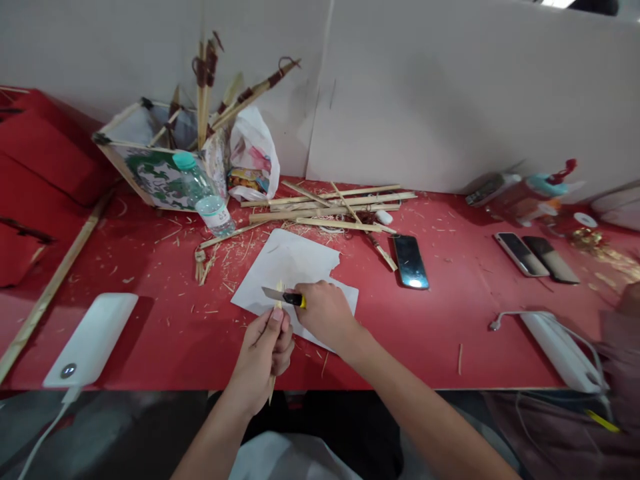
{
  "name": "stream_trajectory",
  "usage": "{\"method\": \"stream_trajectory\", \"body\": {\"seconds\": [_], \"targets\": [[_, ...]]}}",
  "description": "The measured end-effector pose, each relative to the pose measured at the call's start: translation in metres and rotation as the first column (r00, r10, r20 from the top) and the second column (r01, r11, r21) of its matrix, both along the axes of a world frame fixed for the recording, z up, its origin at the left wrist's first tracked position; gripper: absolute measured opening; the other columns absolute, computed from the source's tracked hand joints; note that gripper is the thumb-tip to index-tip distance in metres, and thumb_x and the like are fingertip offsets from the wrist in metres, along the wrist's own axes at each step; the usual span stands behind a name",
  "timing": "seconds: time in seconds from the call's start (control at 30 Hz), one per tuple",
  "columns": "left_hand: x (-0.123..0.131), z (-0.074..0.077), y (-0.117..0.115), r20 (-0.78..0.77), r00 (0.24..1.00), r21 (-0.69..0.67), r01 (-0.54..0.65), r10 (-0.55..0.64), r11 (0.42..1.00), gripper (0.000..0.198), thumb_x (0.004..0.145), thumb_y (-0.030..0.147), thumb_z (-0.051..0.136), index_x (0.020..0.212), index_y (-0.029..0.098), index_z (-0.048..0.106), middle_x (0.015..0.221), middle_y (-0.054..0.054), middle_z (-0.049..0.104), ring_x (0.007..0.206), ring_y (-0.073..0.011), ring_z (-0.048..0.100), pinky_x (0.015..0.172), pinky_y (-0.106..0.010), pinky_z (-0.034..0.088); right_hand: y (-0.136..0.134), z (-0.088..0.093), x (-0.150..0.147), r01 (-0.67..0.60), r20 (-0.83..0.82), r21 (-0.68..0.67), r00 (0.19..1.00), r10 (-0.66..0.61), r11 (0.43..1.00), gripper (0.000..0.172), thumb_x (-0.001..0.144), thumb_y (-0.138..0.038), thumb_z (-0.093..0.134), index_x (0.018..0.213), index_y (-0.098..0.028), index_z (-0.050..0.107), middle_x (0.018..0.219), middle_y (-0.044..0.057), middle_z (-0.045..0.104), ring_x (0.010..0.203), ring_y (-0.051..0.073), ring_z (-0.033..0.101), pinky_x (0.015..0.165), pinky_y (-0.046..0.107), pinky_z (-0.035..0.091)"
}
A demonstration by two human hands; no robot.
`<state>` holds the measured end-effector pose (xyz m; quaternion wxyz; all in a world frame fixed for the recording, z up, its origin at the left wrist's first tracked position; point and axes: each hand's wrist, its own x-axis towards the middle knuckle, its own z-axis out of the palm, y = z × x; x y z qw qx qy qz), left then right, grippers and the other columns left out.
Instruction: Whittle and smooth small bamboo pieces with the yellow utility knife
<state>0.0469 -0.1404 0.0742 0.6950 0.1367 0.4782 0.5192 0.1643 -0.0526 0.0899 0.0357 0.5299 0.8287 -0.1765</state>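
My left hand [267,353] is closed round a short bamboo stick [279,305], which stands nearly upright with its lower tip poking out below my fist. In my right hand [325,310] is a utility knife [293,298] with a black and yellow handle. Its bare blade points left and crosses the stick just above my left thumb; whether it cuts into the wood I cannot tell. Beneath both hands lies a white sheet of paper [300,257] with a torn right edge, on the red table [430,347].
Bamboo sticks [330,208] lie piled at the back, near a water bottle [210,200] and a box of sticks [160,167]. A phone [411,261] is right of the paper. White power banks [95,340] rest on both sides. Shavings litter the table; another person's sleeve [617,347] shows at right.
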Motion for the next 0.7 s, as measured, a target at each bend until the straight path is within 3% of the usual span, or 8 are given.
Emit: {"method": "stream_trajectory", "body": {"seconds": [0.13, 0.27, 0.53, 0.7], "targets": [[0.003, 0.005, -0.006, -0.103, 0.994, -0.036, 0.039, -0.042, 0.999, 0.052, 0.077, 0.064, 0.071, 0.073, 0.019, 0.044, 0.056, 0.011, 0.024, 0.043, -0.0020, 0.016, 0.037, -0.013, 0.012, -0.005, -0.002, 0.004, -0.011, -0.010, -0.013, 1.000, 0.011, 1.000, 0.026, 0.095, -0.032, 0.051, 0.101, -0.027, 0.075, 0.089, 0.008, 0.077, 0.082, 0.024, 0.072, 0.069, 0.029, 0.045], [0.005, 0.006, -0.009, -0.152, 0.984, 0.005, 0.096, -0.095, 0.995, 0.052, 0.081, 0.065, 0.065, 0.073, 0.020, 0.041, 0.057, 0.011, 0.026, 0.043, -0.0022, 0.018, 0.037, -0.013, 0.015, -0.006, -0.006, 0.003, 0.029, 0.000, 0.064, 1.000, -0.029, 0.998, 0.033, 0.100, -0.038, 0.042, 0.098, -0.025, 0.073, 0.086, 0.008, 0.076, 0.078, 0.024, 0.072, 0.067, 0.030, 0.044], [-0.002, 0.004, -0.006, 0.182, 0.979, 0.015, 0.095, -0.096, 0.995, 0.039, 0.091, 0.051, 0.061, 0.076, 0.021, 0.041, 0.056, 0.011, 0.016, 0.044, -0.0043, 0.006, 0.036, -0.014, 0.011, 0.004, -0.011, -0.011, 0.094, -0.016, 0.122, 0.996, -0.093, 0.988, 0.042, 0.105, -0.042, 0.031, 0.100, -0.023, 0.068, 0.084, 0.008, 0.076, 0.079, 0.026, 0.073, 0.067, 0.032, 0.047], [-0.007, 0.003, -0.007, 0.379, 0.925, -0.028, -0.012, 0.021, 1.000, 0.037, 0.089, 0.040, 0.068, 0.076, 0.022, 0.039, 0.056, 0.011, 0.012, 0.045, -0.0053, 0.000, 0.036, -0.016, 0.007, 0.016, -0.010, -0.024, 0.083, -0.022, 0.084, 0.996, -0.081, 0.993, 0.037, 0.102, -0.041, 0.039, 0.100, -0.024, 0.071, 0.088, 0.009, 0.076, 0.083, 0.025, 0.073, 0.071, 0.032, 0.049]]}}
